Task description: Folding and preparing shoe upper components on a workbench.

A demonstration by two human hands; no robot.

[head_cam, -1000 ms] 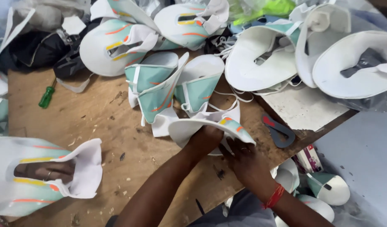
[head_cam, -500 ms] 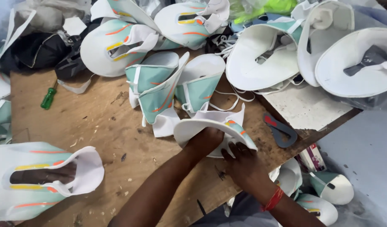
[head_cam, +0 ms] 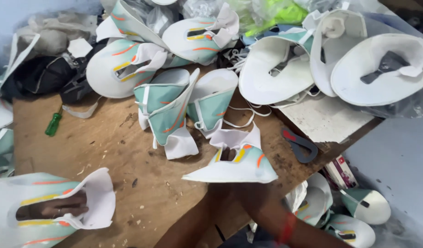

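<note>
Looking down, we see a rough, scuffed wooden table [head_cam: 106, 151], its brown top flecked with crumbs and scraps, its right edge running diagonally down toward us. Curved shoe uppers [head_cam: 275, 73] heap across the far side, soft white lining facing up, mint-green outer skins striped orange and yellow. Open wood lies in the middle and left of the top.

Another upper [head_cam: 50, 211] lies flat at the near left corner, its slot showing the wood beneath. Two folded uppers [head_cam: 170, 110] stand like cones at the centre.

We hold one shoe upper [head_cam: 232, 165] near the table's front edge, tilted, white rim low, tongue flaps pointing up. Our left hand [head_cam: 216, 195] and right hand [head_cam: 262, 197] sit beneath it, dark and blurred; each seems closed on its lower edge, though the fingers are hard to make out.

A white slab [head_cam: 324, 119] lies at the right edge, a dark grey cut-out piece [head_cam: 299, 146] just beside it. A green-handled screwdriver [head_cam: 54, 124] rests at the left.
</note>
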